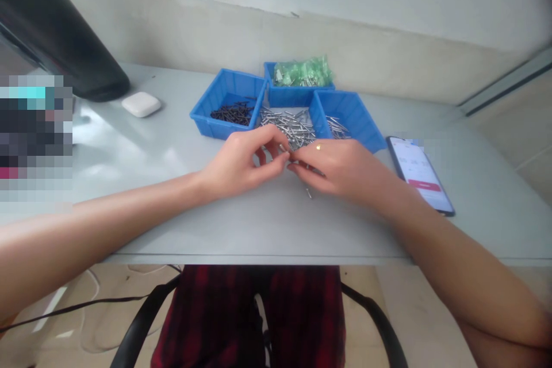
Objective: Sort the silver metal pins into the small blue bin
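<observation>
My left hand [252, 155] and my right hand [345, 164] meet fingertip to fingertip above the grey table. Thumb and fingers of each are pinched together; whatever sits between them is too small and hidden to name. Just behind the fingers lies a loose pile of thin silver metal pins [293, 125]. One stray pin [309, 193] rests on the tabletop below my right fingertips. Black pins [233, 112] fill part of the left blue bin [202, 118], and more silver pins [337, 126] lie in the right blue bin [366, 126], partly behind my right hand.
A rear blue bin [297, 95] holds green plastic bags [304, 72] with metal pieces. A phone [420, 175] lies at the right, its screen lit. At the left are a white case [141, 104] and a large dark cylindrical object [64, 29]. A wall stands behind.
</observation>
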The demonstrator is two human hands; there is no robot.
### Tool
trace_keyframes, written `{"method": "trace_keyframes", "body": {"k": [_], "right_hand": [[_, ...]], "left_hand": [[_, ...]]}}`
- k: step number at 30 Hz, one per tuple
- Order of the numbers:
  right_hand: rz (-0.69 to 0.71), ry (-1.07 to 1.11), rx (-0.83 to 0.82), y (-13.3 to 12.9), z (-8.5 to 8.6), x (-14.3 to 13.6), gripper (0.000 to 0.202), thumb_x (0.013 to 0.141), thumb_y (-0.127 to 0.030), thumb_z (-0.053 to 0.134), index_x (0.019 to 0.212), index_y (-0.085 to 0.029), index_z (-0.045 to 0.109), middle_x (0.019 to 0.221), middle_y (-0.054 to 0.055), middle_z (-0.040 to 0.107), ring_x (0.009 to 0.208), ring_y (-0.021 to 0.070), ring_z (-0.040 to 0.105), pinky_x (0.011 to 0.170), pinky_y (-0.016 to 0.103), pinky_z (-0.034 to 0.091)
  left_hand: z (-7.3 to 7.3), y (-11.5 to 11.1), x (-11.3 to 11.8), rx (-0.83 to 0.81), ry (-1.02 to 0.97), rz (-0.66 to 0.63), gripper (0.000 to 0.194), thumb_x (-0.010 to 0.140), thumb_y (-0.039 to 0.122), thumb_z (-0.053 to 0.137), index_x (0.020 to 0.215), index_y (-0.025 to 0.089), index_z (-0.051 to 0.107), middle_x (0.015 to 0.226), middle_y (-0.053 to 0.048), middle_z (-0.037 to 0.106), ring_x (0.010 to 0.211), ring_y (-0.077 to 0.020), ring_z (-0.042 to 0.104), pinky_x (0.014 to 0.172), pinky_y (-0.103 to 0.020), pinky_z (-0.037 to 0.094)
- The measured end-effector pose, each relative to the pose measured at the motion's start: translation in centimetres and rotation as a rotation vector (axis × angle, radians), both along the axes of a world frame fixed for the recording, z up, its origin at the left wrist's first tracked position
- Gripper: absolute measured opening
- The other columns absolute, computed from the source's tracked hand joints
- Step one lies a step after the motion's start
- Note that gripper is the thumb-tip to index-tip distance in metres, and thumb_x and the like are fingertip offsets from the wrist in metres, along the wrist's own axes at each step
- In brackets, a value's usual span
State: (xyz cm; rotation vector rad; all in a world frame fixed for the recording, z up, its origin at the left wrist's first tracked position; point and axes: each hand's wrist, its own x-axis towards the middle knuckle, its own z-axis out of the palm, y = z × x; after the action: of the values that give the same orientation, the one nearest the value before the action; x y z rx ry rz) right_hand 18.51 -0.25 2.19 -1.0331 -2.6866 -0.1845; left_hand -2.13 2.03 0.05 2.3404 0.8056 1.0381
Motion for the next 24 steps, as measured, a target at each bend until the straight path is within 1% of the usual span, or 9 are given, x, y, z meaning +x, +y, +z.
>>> {"method": "trace_keyframes", "body": {"k": [3,5,8,10,14,17,21,24], "right_hand": [[-0.006,0.053,0.064,-0.15,0.21,0.02,0.027,0.094,-0.027,0.040,0.090,-0.015,0.064,0.071,0.003,0.065,0.067,0.0151,0.059,0.060,0.027,0.036],[0.002,0.085,0.080,-0.26,0.36,0.02,0.025,0.094,-0.027,0.041,0.096,-0.016,0.063,0.071,0.002,0.065,0.065,0.0141,0.058,0.059,0.026,0.037],[0.034,0.108,0.062,-0.36,0.48,0.00,0.026,0.093,-0.024,0.042,0.110,-0.016,0.060,0.077,0.001,0.067,0.067,0.0129,0.058,0.061,0.025,0.039],[0.065,0.098,0.076,-0.36,0.47,0.01,0.028,0.092,-0.022,0.042,0.114,-0.017,0.058,0.080,0.001,0.067,0.068,0.0127,0.059,0.062,0.025,0.040],[0.119,0.059,0.120,-0.35,0.37,0.09,0.027,0.093,-0.020,0.040,0.110,-0.018,0.061,0.077,0.001,0.066,0.068,0.0127,0.059,0.063,0.025,0.040],[0.144,0.032,0.121,-0.37,0.32,0.18,0.028,0.092,-0.019,0.040,0.111,-0.018,0.060,0.073,0.000,0.063,0.066,0.0125,0.057,0.060,0.025,0.038],[0.157,-0.011,0.137,-0.36,0.26,0.21,0.027,0.091,-0.017,0.042,0.107,-0.018,0.063,0.073,0.001,0.063,0.064,0.0126,0.055,0.057,0.026,0.035],[0.137,-0.031,0.148,-0.31,0.25,0.21,0.026,0.092,-0.019,0.041,0.103,-0.017,0.065,0.075,0.003,0.065,0.066,0.0138,0.057,0.057,0.027,0.034]], "left_hand": [[-0.14,0.07,-0.02,-0.009,-0.016,0.009,0.007,0.082,0.018,0.057,0.088,0.015,0.057,0.078,0.002,0.063,0.064,-0.0067,0.059,0.059,-0.015,0.048],[-0.27,0.16,0.01,-0.015,-0.011,0.012,0.007,0.081,0.018,0.058,0.088,0.015,0.057,0.075,0.002,0.061,0.061,-0.0063,0.056,0.057,-0.016,0.047],[-0.37,0.29,0.07,-0.040,0.027,0.016,0.006,0.080,0.017,0.057,0.086,0.015,0.057,0.071,0.003,0.059,0.060,-0.0066,0.053,0.055,-0.016,0.044],[-0.34,0.33,0.09,-0.052,0.058,0.019,0.005,0.079,0.016,0.057,0.084,0.015,0.058,0.070,0.003,0.059,0.061,-0.0069,0.053,0.056,-0.016,0.043],[-0.12,0.28,0.08,-0.062,0.123,0.019,0.009,0.078,0.015,0.054,0.084,0.015,0.060,0.070,0.003,0.060,0.062,-0.0074,0.053,0.058,-0.017,0.042],[-0.01,0.21,0.10,-0.081,0.154,0.021,0.011,0.075,0.014,0.054,0.084,0.016,0.061,0.072,0.003,0.061,0.062,-0.0078,0.054,0.058,-0.018,0.042],[-0.06,0.21,0.17,-0.076,0.178,0.013,0.012,0.074,0.014,0.055,0.084,0.015,0.061,0.071,0.003,0.061,0.063,-0.0081,0.054,0.060,-0.018,0.041],[-0.12,0.30,0.18,-0.078,0.200,0.002,0.011,0.076,0.015,0.055,0.084,0.015,0.061,0.071,0.003,0.061,0.063,-0.0082,0.054,0.060,-0.018,0.041]]}}
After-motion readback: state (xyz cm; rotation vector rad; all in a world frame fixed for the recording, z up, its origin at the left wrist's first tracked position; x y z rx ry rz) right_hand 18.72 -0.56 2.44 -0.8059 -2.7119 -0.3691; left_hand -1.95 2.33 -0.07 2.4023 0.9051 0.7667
